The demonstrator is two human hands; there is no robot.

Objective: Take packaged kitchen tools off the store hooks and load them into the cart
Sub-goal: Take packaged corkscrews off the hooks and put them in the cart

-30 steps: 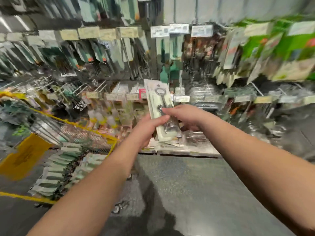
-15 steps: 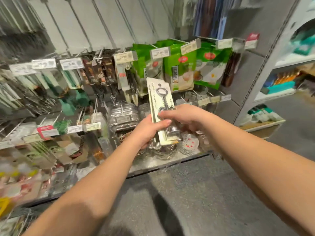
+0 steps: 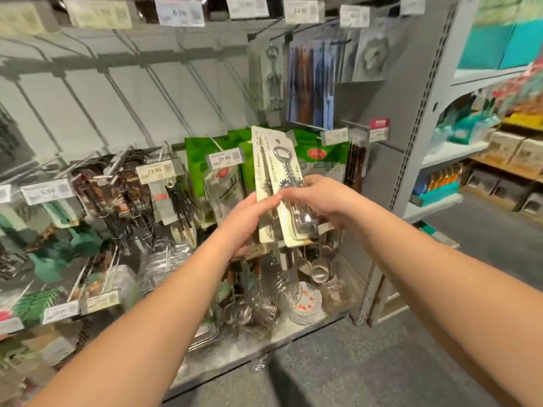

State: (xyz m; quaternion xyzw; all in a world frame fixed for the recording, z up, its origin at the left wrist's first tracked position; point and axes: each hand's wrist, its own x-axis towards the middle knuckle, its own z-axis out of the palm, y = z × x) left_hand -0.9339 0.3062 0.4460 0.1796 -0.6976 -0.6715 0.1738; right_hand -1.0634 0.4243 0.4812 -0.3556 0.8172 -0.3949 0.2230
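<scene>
Head view: both hands hold carded corkscrew packs (image 3: 277, 183) upright in front of a store hook display. The left hand (image 3: 249, 221) curls around their lower left edge; the right hand (image 3: 320, 198) grips across the front pack's right side. Green bags (image 3: 202, 160) hang behind, with metal strainers (image 3: 264, 306) on the bottom shelf's right end.

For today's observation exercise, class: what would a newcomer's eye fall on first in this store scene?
First, the carded corkscrew packs held up at the centre of the view, gripped by the left hand from the left side and the right hand from the right. Just behind them hang bright green packages on the hooks. At the far right, grey shelves carry teal and boxed goods.
</scene>
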